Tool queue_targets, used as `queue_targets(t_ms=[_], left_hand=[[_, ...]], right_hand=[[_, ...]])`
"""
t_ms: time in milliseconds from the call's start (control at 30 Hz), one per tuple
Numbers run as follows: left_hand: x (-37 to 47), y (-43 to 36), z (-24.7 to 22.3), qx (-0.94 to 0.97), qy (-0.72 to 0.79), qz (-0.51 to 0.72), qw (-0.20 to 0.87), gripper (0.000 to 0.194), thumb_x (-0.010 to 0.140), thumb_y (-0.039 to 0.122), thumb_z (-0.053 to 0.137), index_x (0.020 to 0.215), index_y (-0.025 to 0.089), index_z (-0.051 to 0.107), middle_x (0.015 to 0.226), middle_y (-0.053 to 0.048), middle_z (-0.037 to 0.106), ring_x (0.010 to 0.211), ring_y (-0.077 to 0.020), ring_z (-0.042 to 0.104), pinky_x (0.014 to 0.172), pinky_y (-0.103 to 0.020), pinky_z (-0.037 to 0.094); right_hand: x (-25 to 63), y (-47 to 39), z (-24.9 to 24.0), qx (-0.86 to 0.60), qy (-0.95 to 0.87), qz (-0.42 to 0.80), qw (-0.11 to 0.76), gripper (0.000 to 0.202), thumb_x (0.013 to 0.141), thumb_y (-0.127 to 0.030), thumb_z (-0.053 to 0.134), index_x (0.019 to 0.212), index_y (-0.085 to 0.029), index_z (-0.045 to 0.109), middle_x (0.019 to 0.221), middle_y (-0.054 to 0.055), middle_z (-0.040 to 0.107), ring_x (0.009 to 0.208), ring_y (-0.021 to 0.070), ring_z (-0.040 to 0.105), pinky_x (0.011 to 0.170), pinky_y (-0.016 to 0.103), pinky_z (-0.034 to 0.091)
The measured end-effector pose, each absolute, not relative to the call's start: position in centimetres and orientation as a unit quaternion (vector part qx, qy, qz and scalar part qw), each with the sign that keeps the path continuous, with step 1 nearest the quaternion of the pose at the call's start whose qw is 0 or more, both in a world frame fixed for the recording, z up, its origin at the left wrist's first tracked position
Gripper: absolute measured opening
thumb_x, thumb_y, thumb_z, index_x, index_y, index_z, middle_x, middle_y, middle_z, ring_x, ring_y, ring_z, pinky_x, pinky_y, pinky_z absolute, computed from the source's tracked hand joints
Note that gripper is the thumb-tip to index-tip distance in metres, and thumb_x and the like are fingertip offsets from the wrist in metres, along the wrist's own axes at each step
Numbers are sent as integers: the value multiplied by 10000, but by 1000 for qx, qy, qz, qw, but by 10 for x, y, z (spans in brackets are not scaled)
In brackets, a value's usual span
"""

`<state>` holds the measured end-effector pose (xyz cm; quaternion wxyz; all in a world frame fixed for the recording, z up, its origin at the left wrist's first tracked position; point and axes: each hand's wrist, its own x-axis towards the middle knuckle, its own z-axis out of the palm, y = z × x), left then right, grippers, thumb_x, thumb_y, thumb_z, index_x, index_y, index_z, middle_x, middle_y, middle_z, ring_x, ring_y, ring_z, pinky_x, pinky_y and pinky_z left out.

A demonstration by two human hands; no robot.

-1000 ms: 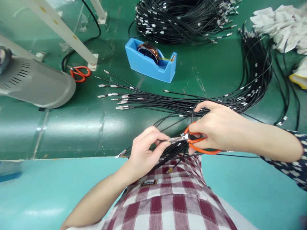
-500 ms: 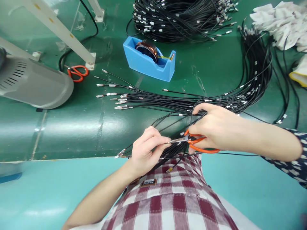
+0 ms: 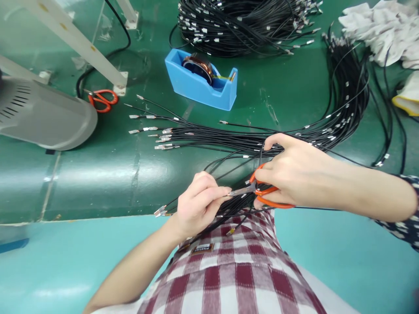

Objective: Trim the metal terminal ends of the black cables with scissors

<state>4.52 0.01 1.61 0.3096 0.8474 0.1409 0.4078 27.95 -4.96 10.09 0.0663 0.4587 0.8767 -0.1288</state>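
Observation:
My right hand (image 3: 288,170) grips orange-handled scissors (image 3: 273,198), whose blades point left at the fingertips of my left hand (image 3: 204,200). Thumb and fingers of the left hand are pinched together right at the blade tips; what sits between them is too small to make out. Under both hands a bundle of black cables (image 3: 234,205) lies along the table edge and over my lap. Metal cable ends (image 3: 160,211) stick out left of my left hand. Beyond the hands, a longer bundle of black cables (image 3: 212,138) with white tags stretches across the table.
A blue tape dispenser (image 3: 201,89) stands behind the cables, with a big coil of black cables (image 3: 238,30) farther back. At left are a grey machine housing (image 3: 65,113), a second pair of orange scissors (image 3: 104,100) and a white metal post (image 3: 81,41). White gloves (image 3: 386,32) lie at back right.
The scissors and my right hand have shifted very slightly left, and the handles seem a little wider apart. My left hand keeps its pinch; the whole view has drifted a little.

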Motion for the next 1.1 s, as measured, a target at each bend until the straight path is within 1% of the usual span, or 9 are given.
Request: queue_targets(t_ms=[167,233,333,467,667,733,833,900,1100], left_hand=[[44,1,12,844,141,414,311,210,880,67,627,1025,215,661,748,-16,614,689,-149,553,623,-304,489],[44,0,10,841,140,417,316,229,864,51,643,1028,211,663,754,-18,611,696,-150,550,626,-305,484],[43,0,7,839,137,419,320,247,851,41,658,1037,203,667,755,-18,604,701,-151,544,632,-307,480],[42,-1,6,840,137,416,320,265,850,38,657,1052,209,663,762,-16,600,708,-151,540,641,-311,483],[42,-2,5,839,123,417,327,266,825,-3,664,1035,160,663,769,-26,587,724,-152,533,654,-317,483],[43,-2,5,836,122,422,329,255,827,-9,661,1024,152,660,776,-29,593,725,-150,532,653,-315,484],[44,-2,6,835,124,424,329,244,842,1,653,1024,163,656,771,-22,592,720,-146,533,650,-310,486],[44,-2,8,837,124,420,328,240,852,9,646,1028,170,654,767,-19,590,714,-143,530,646,-307,487],[43,-2,8,840,125,418,322,241,857,13,641,1034,176,650,761,-19,596,708,-143,528,640,-308,486]], right_hand=[[280,-48,100,440,889,-106,67,304,911,-259,544,616,-220,602,568,-9,659,465,141,427,960,424,297],[280,-46,100,434,890,-118,73,320,909,-245,535,595,-222,596,589,-7,668,463,134,397,933,413,311],[279,-42,100,435,884,-154,81,345,920,-297,529,588,-231,597,601,-10,674,467,130,358,882,392,341],[280,-38,97,443,871,-195,82,365,923,-389,564,604,-215,596,538,-37,617,468,112,316,832,349,361],[283,-38,94,473,828,-290,72,449,877,-528,622,563,-209,577,505,-9,568,654,162,467,623,279,309],[284,-38,93,476,825,-299,59,473,873,-564,608,564,-207,577,482,-16,544,624,153,447,642,283,318],[287,-39,93,458,845,-272,41,492,903,-550,561,558,-199,548,441,-64,500,467,92,270,798,325,358],[287,-40,93,444,864,-234,27,477,917,-512,541,559,-197,532,445,-78,513,433,68,193,885,358,343],[283,-43,97,432,882,-188,32,444,939,-419,490,547,-219,545,527,-17,627,447,102,337,867,376,355]])
